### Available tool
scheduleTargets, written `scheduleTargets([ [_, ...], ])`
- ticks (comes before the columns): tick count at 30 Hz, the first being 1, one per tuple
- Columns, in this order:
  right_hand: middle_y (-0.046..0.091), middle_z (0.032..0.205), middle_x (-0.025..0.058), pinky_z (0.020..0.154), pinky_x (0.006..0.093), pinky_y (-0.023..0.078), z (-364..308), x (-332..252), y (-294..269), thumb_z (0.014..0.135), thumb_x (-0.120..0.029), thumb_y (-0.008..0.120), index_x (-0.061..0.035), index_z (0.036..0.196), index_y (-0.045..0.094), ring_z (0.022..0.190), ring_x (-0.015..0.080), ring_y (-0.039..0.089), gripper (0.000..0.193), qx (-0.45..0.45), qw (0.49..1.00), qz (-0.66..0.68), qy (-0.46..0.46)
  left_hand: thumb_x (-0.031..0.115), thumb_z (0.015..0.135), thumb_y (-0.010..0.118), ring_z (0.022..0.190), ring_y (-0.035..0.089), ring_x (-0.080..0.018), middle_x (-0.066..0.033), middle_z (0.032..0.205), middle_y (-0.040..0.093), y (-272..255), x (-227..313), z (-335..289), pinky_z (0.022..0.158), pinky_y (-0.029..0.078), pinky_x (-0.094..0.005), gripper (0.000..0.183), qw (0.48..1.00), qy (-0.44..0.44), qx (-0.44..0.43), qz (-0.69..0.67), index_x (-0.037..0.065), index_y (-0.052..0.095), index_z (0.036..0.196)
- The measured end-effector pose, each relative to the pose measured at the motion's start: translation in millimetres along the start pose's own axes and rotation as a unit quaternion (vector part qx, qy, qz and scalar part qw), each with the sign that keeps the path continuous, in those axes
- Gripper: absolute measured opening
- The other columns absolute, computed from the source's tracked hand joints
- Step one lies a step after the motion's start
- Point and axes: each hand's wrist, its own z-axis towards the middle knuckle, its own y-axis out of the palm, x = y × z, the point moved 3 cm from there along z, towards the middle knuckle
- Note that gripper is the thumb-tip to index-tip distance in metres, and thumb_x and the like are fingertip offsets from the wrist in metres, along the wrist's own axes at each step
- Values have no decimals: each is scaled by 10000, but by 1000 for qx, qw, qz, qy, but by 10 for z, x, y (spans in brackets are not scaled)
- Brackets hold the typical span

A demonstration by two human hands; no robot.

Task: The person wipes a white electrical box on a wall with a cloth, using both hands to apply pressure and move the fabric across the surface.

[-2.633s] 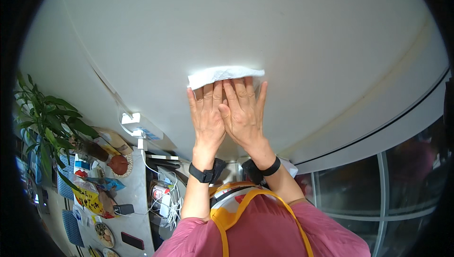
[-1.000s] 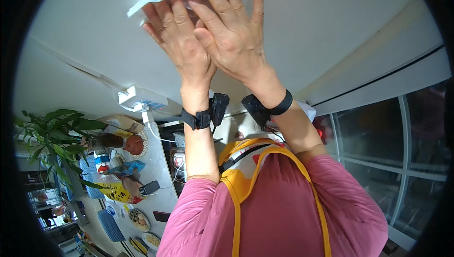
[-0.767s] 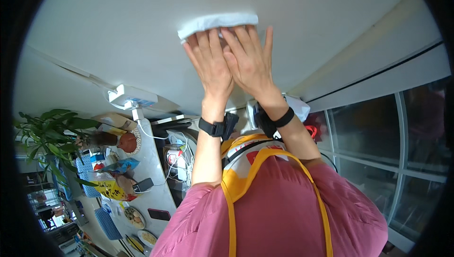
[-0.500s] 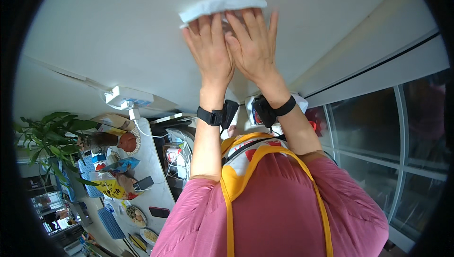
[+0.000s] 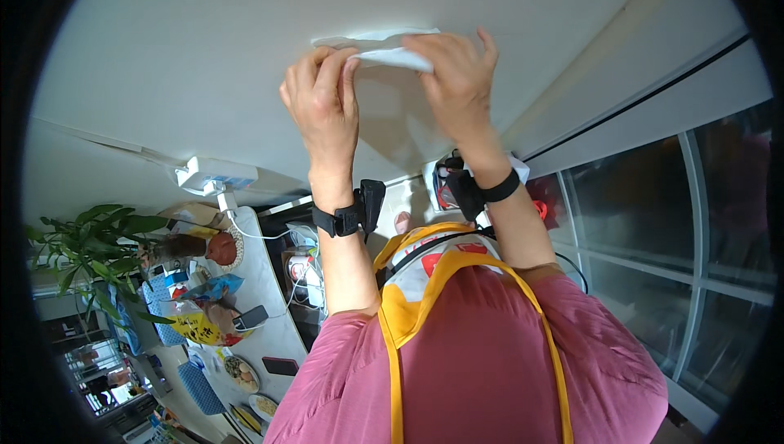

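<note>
Both arms reach up to a pale wall [image 5: 229, 52]. Held there is a thin white cloth [image 5: 394, 58], folded so that one edge lies along the wall and another hangs toward me. My left hand [image 5: 322, 101] has its thumb and fingers pinched on the cloth's left end. At the opposite end, my right hand [image 5: 459, 84] grips the cloth between thumb and fingers, slightly blurred, with one finger sticking up. Black straps with small dark devices circle both wrists.
A white power strip [image 5: 216, 174] with a plug and cable is on the wall at left. Below it, a marble-look table [image 5: 282, 321] bears food bags, plates and a phone [image 5: 280, 365]. A leafy plant [image 5: 94, 244] stands far left. Glass-paned doors [image 5: 637, 207] line the right.
My hands have moved apart, from lying flat side by side over the cloth to gripping its two ends. The cloth now folds away from the wall toward me.
</note>
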Motion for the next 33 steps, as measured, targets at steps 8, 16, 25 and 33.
scheduleTargets([
  [8, 674, 1055, 64, 995, 392, 401, 71, -72, -164, 787, -13, 645, -79, 1074, 676, 959, 253, 629, 296, 102, 990, 96, 14, 266, 864, 712, 805, 548, -228, -12, 823, 632, -2, 60, 145, 762, 379, -365, 158, 993, -80, -29, 78, 108, 701, 861],
  [16, 464, 1434, 66, 1087, 497, 314, -50, -157, 266, 801, -7, 603, -58, 1322, 542, 1352, 237, 394, 528, -32, 998, 8, -54, 181, 861, 708, 874, 594, -258, -53, 892, 656, -77, 234, -11, 818, 432, -372, 148, 972, -61, 227, 21, 63, 705, 951],
  [25, 294, 1578, 45, 1105, 680, 104, -197, -164, 457, 893, -230, 564, -106, 1456, 429, 1462, 247, 250, 592, -73, 997, 1, -15, 437, 1042, 267, 1483, 151, -357, -114, 1588, 257, 323, 83, -377, 1173, 88, -539, 574, 988, 13, -144, 60, 93, 365, 1491],
  [33, 224, 1599, 73, 1104, 691, 22, 358, -307, 198, 922, -249, 530, -119, 1491, 362, 1484, 278, 159, 608, -43, 999, 14, -10, 399, 1027, 355, 1468, 185, -380, -135, 1567, 303, 258, 141, 248, 1163, 59, -548, 545, 996, 92, -4, -20, 79, 413, 1465],
])
